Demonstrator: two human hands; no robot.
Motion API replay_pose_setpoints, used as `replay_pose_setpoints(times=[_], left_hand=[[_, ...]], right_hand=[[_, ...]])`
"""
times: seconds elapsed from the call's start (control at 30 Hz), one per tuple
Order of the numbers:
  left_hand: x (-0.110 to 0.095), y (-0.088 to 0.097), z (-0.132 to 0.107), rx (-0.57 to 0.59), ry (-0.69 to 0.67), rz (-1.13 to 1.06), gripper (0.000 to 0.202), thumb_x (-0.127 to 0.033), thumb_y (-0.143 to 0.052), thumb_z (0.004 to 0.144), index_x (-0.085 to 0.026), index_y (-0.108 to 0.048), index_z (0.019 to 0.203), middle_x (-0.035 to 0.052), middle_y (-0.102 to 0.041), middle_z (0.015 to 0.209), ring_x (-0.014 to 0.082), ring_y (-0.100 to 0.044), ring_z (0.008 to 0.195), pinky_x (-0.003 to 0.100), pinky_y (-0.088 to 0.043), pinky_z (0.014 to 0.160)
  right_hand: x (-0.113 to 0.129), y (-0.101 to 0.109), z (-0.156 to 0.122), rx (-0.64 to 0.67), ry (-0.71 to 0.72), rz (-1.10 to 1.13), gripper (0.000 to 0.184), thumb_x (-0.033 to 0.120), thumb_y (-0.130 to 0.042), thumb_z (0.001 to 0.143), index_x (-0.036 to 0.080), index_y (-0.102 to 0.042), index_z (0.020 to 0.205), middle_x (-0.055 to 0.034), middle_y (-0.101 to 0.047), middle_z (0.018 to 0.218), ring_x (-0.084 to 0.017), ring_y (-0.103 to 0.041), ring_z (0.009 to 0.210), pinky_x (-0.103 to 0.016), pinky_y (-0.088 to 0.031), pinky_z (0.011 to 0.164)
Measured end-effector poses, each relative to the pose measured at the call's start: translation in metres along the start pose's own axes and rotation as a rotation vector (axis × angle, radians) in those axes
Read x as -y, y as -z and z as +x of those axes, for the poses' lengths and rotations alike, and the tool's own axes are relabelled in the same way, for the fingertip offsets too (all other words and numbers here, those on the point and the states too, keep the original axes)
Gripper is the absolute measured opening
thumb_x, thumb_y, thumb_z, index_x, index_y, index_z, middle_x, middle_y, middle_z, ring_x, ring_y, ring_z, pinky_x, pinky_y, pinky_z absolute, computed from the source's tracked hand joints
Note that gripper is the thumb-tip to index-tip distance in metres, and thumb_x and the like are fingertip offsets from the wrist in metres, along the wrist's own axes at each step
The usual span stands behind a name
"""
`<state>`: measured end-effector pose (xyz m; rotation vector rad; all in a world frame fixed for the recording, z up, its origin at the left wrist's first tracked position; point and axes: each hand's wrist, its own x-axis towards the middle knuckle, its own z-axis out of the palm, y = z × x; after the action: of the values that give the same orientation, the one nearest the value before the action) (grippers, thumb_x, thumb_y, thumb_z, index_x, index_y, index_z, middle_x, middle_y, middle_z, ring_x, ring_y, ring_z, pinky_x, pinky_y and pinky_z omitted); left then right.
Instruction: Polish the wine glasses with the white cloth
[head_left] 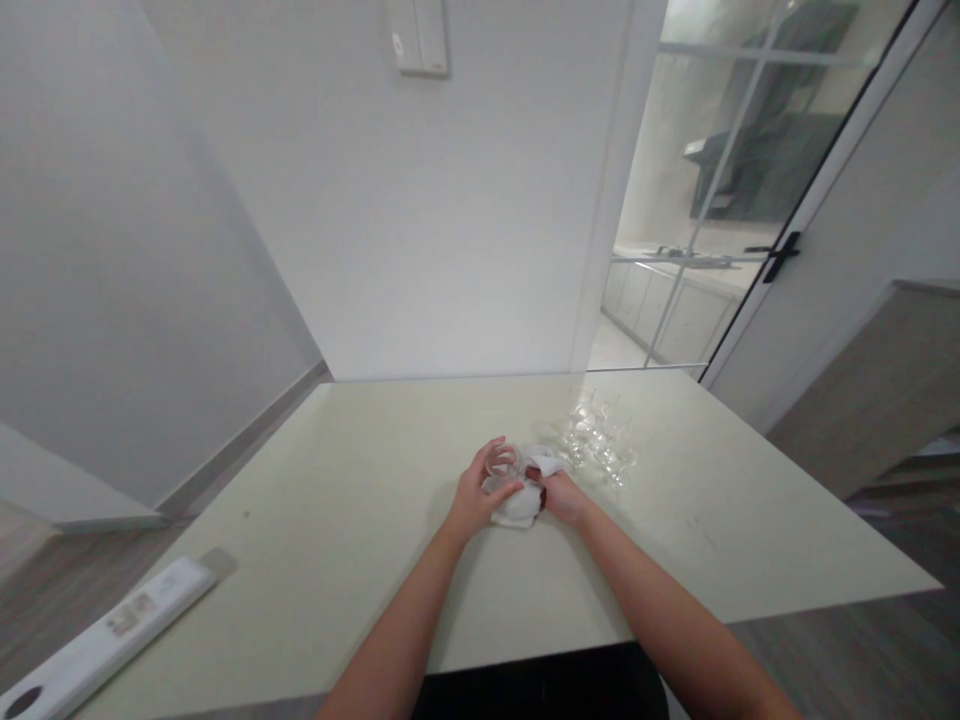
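My left hand (480, 492) is wrapped round a small clear glass cup (504, 460), whose round rim shows between the thumb and fingers. A white cloth (517, 508) hangs and bunches beneath and beside the glass. My right hand (559, 492) is closed on the same cloth, against the right side of the glass. Something dark red shows near its fingertips, too small to make out. The two hands meet low over the middle of the pale table (337, 540). Just beyond my right hand stands a cluster of several clear glasses (596, 440).
A long white box (112, 640) lies at the table's left front corner. The far table edge meets a white wall (450, 230) with a switch panel (418, 38). At the right is a glass-paned door (705, 180) with a black handle (782, 255).
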<state>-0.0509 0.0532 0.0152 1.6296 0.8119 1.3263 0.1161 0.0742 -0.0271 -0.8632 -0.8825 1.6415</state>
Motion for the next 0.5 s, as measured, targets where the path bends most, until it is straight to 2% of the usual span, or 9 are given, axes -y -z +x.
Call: replay_pose_setpoints(times=[0.2,0.3,0.4,0.5], left_hand=[[0.001,-0.003,-0.006,0.051,-0.178,0.321,0.067,-0.035,-0.073,0.076,-0.024,-0.043,0.135,0.0126,-0.056,0.132,0.0243,-0.057,0.117,0.042,-0.045,0.101],[0.001,-0.003,-0.007,0.076,-0.261,0.430,0.066,-0.037,-0.073,0.076,-0.023,-0.045,0.134,0.0123,-0.056,0.132,0.0248,-0.054,0.122,0.043,-0.042,0.104],[0.000,-0.003,-0.010,0.058,-0.293,0.472,0.069,-0.037,-0.072,0.077,-0.023,-0.041,0.137,0.0132,-0.056,0.131,0.0246,-0.055,0.120,0.042,-0.045,0.101],[-0.001,0.000,-0.012,0.006,-0.277,0.444,0.072,-0.037,-0.073,0.077,-0.023,-0.038,0.139,0.0136,-0.058,0.127,0.0238,-0.059,0.113,0.040,-0.049,0.093]], right_hand=[[-0.003,0.007,0.007,-0.010,0.130,-0.083,0.040,0.038,-0.078,0.063,0.018,-0.066,0.095,-0.0044,-0.073,0.091,-0.022,-0.066,0.085,-0.035,-0.051,0.079],[-0.002,0.006,0.006,0.058,0.215,-0.134,0.033,0.040,-0.075,0.068,0.019,-0.066,0.091,-0.0048,-0.071,0.091,-0.020,-0.064,0.084,-0.034,-0.050,0.080],[0.003,0.003,0.002,0.119,0.272,-0.241,0.030,0.043,-0.073,0.070,0.019,-0.065,0.087,-0.0038,-0.069,0.087,-0.019,-0.062,0.081,-0.032,-0.050,0.078],[0.009,0.000,-0.003,0.139,0.259,-0.350,0.030,0.046,-0.070,0.073,0.019,-0.064,0.081,-0.0025,-0.067,0.079,-0.017,-0.060,0.075,-0.028,-0.049,0.071]])
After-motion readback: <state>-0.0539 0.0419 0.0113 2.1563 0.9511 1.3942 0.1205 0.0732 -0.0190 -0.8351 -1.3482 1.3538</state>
